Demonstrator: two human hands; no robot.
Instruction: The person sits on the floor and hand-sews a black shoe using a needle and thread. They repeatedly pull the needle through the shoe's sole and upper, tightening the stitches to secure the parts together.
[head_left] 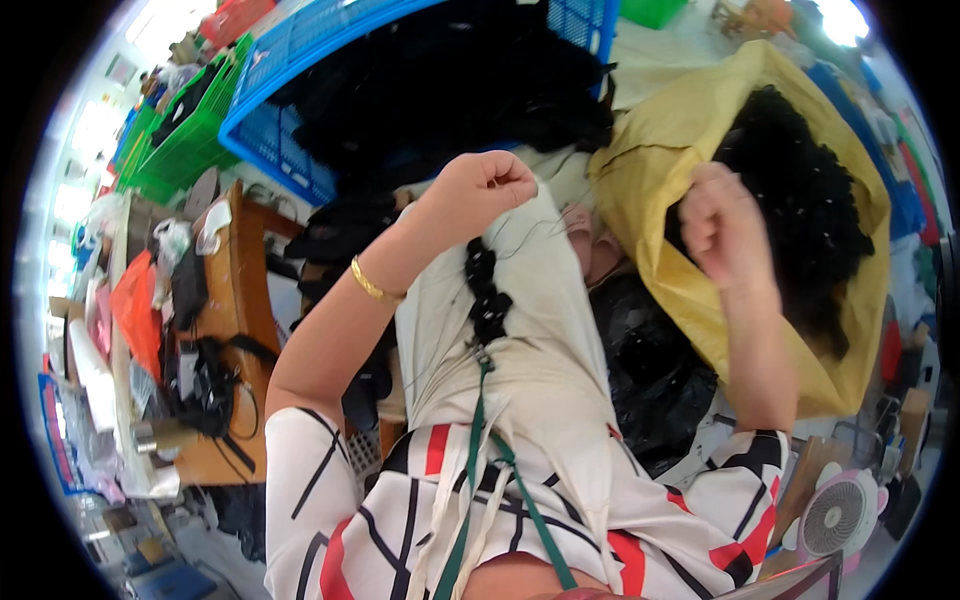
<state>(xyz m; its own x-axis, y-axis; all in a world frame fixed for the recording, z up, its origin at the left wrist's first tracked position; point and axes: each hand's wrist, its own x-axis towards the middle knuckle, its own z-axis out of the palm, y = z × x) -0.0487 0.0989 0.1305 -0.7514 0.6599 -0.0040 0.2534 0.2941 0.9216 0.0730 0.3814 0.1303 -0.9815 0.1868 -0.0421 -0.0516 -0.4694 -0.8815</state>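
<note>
Black tufted strip (487, 290) lies lengthwise down the cream apron's (550, 320) middle, left hand (485, 188) nearer, pinched closed over apron beyond strip's far end, right hand (722, 228) curled closed off apron's right edge, any grip untellable.

Open air separates the bare left hand (490, 188) from the bare right hand (720, 225). 3 obstacles bound their reach: blue lattice-sided plastic crate (275, 160) ahead, gaping yellow sack (650, 200) at right, brown wooden table (236, 290) at left.
</note>
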